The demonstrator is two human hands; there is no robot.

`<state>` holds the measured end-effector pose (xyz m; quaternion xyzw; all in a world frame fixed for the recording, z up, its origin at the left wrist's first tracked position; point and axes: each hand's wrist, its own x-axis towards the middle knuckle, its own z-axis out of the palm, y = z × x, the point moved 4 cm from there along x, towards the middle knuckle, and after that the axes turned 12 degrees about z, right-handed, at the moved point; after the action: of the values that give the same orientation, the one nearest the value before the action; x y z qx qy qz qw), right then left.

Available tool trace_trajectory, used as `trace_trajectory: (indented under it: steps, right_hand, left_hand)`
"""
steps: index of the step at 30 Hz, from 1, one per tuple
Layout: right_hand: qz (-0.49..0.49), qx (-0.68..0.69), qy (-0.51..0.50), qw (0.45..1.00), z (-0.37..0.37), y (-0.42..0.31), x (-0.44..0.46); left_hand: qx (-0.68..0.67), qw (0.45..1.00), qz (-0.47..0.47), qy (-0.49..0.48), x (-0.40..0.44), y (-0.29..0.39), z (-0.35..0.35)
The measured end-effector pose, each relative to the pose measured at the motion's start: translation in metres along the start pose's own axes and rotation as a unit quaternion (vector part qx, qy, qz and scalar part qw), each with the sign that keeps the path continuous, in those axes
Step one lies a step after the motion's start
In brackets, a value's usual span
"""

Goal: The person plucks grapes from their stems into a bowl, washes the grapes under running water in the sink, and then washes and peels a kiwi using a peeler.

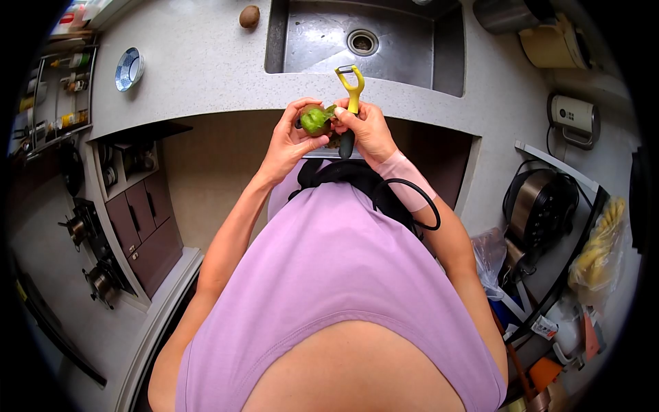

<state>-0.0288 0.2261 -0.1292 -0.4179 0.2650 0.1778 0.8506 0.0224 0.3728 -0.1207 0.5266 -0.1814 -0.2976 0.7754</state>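
Note:
My left hand (283, 145) is closed around a partly peeled kiwi (315, 121); bright green flesh shows where brown skin is gone. In my right hand (373, 134) is a yellow peeler (353, 88) with a dark handle end, its blade pointing up and away from the fruit. The right thumb and fingertips also pinch at a strip of peel (330, 112) on the kiwi's right side. Beneath the hands, the rim of a pale container (322, 154) shows in part, with bits inside that I cannot make out well.
A metal sink (316, 51) lies beyond the counter's front edge. On the counter left of it are a whole brown kiwi (249, 17) and a blue-and-white bowl (129, 69). Far right stand a white appliance (575, 121) and bagged bananas (598, 240).

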Motion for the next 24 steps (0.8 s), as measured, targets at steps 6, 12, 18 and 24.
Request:
trace_trajectory:
  steps: [6, 12, 18, 24]
  right_hand:
    - [0.020, 0.099, -0.035, 0.994, -0.004, 0.009, 0.002]
    - [0.022, 0.149, -0.033, 0.988, -0.012, 0.006, 0.002]
    - [-0.086, -0.336, 0.087, 0.934, -0.015, -0.016, -0.006]
    - [-0.002, -0.402, 0.077, 0.913, -0.023, 0.015, 0.006]
  left_hand:
    - [-0.064, 0.998, -0.004, 0.011, -0.002, 0.001, 0.001]
    - [-0.094, 0.995, -0.024, 0.003, -0.002, 0.009, -0.001]
    - [-0.017, 0.999, -0.038, -0.009, -0.007, 0.014, -0.016]
    - [0.062, 0.995, -0.071, -0.013, -0.010, 0.014, -0.028]
